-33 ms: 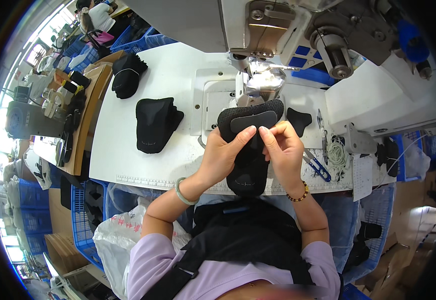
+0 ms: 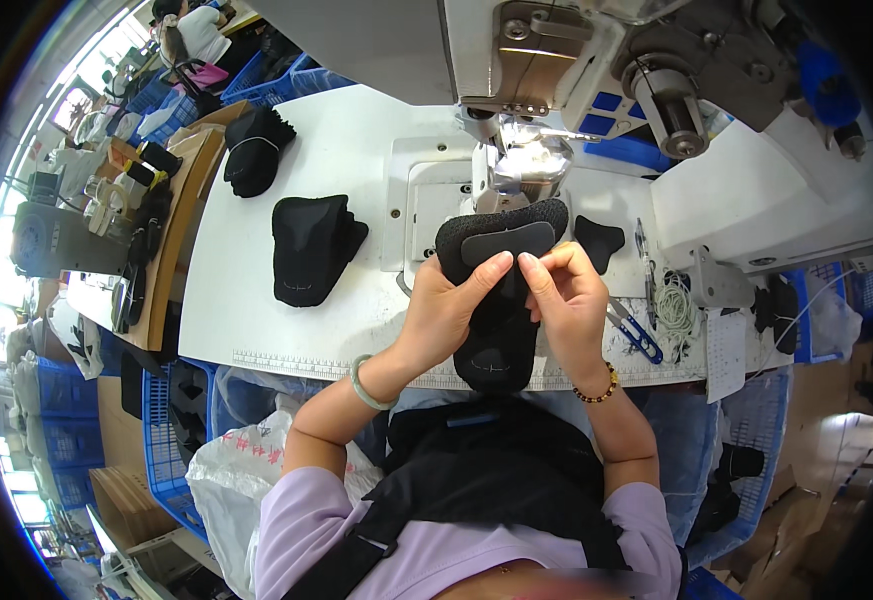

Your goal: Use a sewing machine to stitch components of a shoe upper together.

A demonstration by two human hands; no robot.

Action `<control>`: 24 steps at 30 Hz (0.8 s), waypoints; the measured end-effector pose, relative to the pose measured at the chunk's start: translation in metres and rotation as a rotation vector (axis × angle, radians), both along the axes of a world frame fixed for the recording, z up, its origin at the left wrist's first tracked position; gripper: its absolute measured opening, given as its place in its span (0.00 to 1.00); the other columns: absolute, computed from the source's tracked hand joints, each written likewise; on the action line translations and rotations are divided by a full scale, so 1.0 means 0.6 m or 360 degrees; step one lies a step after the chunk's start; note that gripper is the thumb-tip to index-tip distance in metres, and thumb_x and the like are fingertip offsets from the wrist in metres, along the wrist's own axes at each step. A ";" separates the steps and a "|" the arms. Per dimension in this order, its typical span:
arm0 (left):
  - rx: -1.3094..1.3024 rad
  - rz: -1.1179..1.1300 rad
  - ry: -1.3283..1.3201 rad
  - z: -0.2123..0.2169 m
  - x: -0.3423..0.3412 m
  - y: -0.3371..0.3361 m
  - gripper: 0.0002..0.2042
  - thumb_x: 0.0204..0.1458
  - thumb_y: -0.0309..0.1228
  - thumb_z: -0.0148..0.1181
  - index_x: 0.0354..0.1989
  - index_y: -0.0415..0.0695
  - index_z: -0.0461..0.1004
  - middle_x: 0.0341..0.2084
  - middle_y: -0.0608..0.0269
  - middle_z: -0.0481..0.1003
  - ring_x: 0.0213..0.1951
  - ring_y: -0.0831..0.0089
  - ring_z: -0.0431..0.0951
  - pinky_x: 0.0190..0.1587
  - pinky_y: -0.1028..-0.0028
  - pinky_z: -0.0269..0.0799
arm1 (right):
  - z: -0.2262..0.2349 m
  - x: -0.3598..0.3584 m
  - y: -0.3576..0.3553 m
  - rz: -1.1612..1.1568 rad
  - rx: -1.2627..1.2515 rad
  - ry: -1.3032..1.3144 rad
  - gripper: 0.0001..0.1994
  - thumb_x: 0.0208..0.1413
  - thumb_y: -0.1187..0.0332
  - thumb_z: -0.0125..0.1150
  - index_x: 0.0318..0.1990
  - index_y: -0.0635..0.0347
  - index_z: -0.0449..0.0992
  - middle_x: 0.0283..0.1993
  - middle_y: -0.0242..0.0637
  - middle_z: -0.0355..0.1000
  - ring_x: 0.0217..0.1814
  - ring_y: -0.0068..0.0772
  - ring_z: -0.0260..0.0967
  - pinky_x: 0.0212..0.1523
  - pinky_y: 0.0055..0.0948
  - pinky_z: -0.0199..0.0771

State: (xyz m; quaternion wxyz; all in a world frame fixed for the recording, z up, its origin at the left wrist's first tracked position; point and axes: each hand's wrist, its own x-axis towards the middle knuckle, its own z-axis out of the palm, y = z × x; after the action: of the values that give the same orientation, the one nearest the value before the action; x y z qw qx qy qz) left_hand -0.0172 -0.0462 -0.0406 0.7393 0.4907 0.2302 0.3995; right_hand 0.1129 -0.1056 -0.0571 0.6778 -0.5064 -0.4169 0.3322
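My left hand pinches a black padded fabric piece from its left side, thumb on top and fingers hidden behind. On the piece's near face is a smooth dark grey oblong patch. With thumb and fingertips closed at the patch's lower edge, my right hand grips the same piece from the right. Both thumb tips nearly meet. The piece is held up just in front of the sewing machine's lit needle area. Below my hands, black fabric reaches the table's front edge; whether it joins the held piece I cannot tell.
A stack of black fabric pieces and a tied black bundle lie left on the white table. Rightward are a small black piece, blue-handled snips and coiled cord. Blue crates stand below.
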 end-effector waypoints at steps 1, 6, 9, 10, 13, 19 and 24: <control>-0.0006 0.0001 -0.0002 0.000 0.000 0.001 0.08 0.58 0.28 0.55 0.39 0.36 0.73 0.30 0.66 0.76 0.31 0.82 0.73 0.35 0.79 0.71 | 0.000 0.000 0.001 0.0002 -0.0001 0.0002 0.09 0.56 0.71 0.61 0.28 0.59 0.67 0.20 0.22 0.65 0.19 0.08 0.58 0.20 0.12 0.56; 0.0005 -0.0007 0.0007 -0.002 0.000 0.004 0.07 0.58 0.28 0.55 0.38 0.36 0.74 0.30 0.66 0.76 0.31 0.82 0.73 0.35 0.80 0.71 | 0.000 -0.002 0.002 0.0006 0.0035 0.0028 0.09 0.56 0.72 0.61 0.27 0.59 0.67 0.20 0.22 0.64 0.20 0.08 0.58 0.20 0.12 0.57; 0.0004 -0.0010 0.0003 -0.002 0.000 0.005 0.08 0.58 0.29 0.55 0.38 0.36 0.74 0.30 0.66 0.76 0.31 0.82 0.73 0.34 0.80 0.71 | 0.003 -0.002 0.002 0.0009 0.0039 0.0013 0.09 0.57 0.72 0.60 0.27 0.59 0.66 0.21 0.22 0.64 0.20 0.08 0.58 0.20 0.12 0.57; -0.0005 0.0002 0.0008 -0.003 -0.001 0.007 0.08 0.58 0.29 0.55 0.38 0.36 0.74 0.31 0.65 0.76 0.32 0.81 0.74 0.35 0.80 0.71 | 0.004 -0.001 0.002 0.0010 0.0034 -0.0024 0.09 0.57 0.72 0.60 0.27 0.59 0.66 0.21 0.22 0.64 0.20 0.07 0.58 0.21 0.12 0.57; -0.0084 0.0057 -0.0010 0.006 -0.002 0.006 0.09 0.57 0.28 0.57 0.39 0.35 0.74 0.32 0.64 0.77 0.33 0.80 0.75 0.36 0.79 0.72 | 0.001 0.010 0.002 0.0002 0.0023 -0.0115 0.10 0.56 0.72 0.61 0.28 0.60 0.65 0.22 0.22 0.64 0.22 0.08 0.57 0.22 0.12 0.57; -0.0277 0.0044 -0.0079 0.039 -0.016 0.011 0.09 0.55 0.27 0.58 0.41 0.34 0.74 0.34 0.62 0.77 0.34 0.77 0.77 0.38 0.78 0.74 | -0.027 0.071 0.000 -0.0501 0.0512 -0.1193 0.09 0.51 0.76 0.63 0.38 0.58 0.71 0.37 0.35 0.66 0.28 0.27 0.64 0.27 0.22 0.65; -0.0308 0.0009 -0.0136 0.058 -0.019 0.003 0.09 0.55 0.27 0.58 0.42 0.35 0.74 0.34 0.62 0.77 0.34 0.77 0.77 0.38 0.77 0.75 | -0.004 0.077 0.007 -0.0487 0.1105 -0.2207 0.18 0.41 0.74 0.66 0.42 0.39 0.79 0.44 0.27 0.63 0.41 0.26 0.62 0.41 0.26 0.65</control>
State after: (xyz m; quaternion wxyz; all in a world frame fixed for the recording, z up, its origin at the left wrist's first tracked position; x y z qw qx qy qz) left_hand -0.0286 -0.0444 -0.0055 0.7913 0.3988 0.2374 0.3981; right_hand 0.1589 -0.1015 -0.0597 0.4207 -0.4093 -0.7498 -0.3054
